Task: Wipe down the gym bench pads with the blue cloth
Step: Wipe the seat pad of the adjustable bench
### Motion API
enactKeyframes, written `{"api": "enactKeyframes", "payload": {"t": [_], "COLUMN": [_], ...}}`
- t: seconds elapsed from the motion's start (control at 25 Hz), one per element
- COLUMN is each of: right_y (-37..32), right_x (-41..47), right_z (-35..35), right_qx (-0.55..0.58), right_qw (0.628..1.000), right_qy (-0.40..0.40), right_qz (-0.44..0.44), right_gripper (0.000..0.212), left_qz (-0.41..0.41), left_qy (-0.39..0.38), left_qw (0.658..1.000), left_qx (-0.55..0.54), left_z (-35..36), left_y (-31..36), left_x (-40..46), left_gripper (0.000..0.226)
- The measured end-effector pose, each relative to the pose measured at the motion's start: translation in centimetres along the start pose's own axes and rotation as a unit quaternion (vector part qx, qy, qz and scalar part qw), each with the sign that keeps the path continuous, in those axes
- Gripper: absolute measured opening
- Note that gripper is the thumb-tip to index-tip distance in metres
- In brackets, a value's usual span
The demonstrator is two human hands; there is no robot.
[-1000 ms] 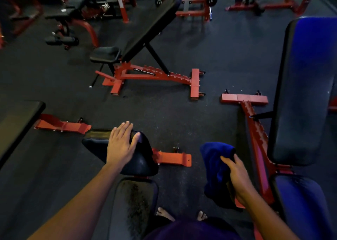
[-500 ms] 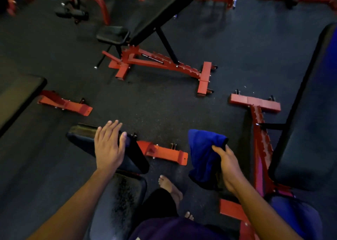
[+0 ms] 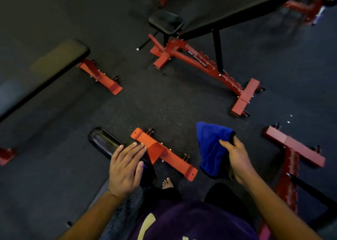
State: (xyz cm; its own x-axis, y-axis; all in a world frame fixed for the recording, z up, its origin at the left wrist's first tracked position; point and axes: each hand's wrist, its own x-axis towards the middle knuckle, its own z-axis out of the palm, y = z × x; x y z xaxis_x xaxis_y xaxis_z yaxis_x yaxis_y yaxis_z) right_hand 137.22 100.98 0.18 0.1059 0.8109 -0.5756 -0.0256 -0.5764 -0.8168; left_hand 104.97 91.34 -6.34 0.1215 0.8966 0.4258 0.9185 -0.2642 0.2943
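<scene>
Cloth, the blue cloth [image 3: 211,148], is being gripped in the curled fingers of the right hand [image 3: 237,159] and hung above the dark floor [image 3: 164,104]. The near black bench pad [image 3: 104,142] is being pressed at its end by the straight-fingered left hand [image 3: 125,168], beside an orange bench foot [image 3: 164,153].

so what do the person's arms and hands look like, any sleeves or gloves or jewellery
Both forearms are bare up to the frame edge, with no sleeves in view. The left hand and the right hand wear no gloves, and no rings, watch or wristband can be made out. The only clothing showing is a purple top with a pale marking on it, and dark trousers below.
</scene>
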Motion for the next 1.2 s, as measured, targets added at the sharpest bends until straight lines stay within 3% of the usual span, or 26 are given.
{"api": "enactKeyframes", "payload": {"t": [0.08,0.2,0.28,0.4,0.6,0.72,0.96,1.2], "right_y": [-1.5,-4.1,-5.7,-8.9,-14.5,-17.3,-18.9,-19.2], "right_x": [2.9,7.0,10.5,17.2,26.1,29.3,30.8,32.0], "right_z": [1.0,2.2,2.5,2.7,3.0,4.7,10.6,19.6], "right_qx": [-0.001,-0.024,-0.043,-0.112,-0.197,-0.243,-0.299,-0.358], "right_qw": [1.000,0.997,0.993,0.977,0.942,0.914,0.858,0.794], "right_qy": [-0.022,-0.069,-0.106,-0.181,-0.271,-0.324,-0.416,-0.491], "right_qz": [0.005,0.010,0.010,-0.013,-0.016,-0.031,-0.032,-0.030], "right_gripper": [0.034,0.033,0.030,0.037,0.037,0.038,0.041,0.036], "left_qz": [-0.027,-0.156,-0.277,-0.422,-0.565,-0.611,-0.700,-0.730], "left_qy": [-0.005,0.020,0.076,0.113,0.054,0.007,0.051,0.041], "left_qw": [1.000,0.986,0.954,0.900,0.823,0.791,0.713,0.679], "left_qx": [-0.009,-0.062,-0.083,-0.008,0.009,0.020,0.009,0.064], "left_z": [-0.3,-0.7,-0.4,0.7,0.6,1.0,1.2,1.0], "left_y": [0.7,2.1,3.1,4.5,5.3,5.9,6.5,6.1], "left_x": [0.1,1.4,2.7,5.4,6.4,8.0,11.0,12.1], "left_gripper": [0.044,0.042,0.037,0.045,0.080,0.079,0.083,0.078]}}
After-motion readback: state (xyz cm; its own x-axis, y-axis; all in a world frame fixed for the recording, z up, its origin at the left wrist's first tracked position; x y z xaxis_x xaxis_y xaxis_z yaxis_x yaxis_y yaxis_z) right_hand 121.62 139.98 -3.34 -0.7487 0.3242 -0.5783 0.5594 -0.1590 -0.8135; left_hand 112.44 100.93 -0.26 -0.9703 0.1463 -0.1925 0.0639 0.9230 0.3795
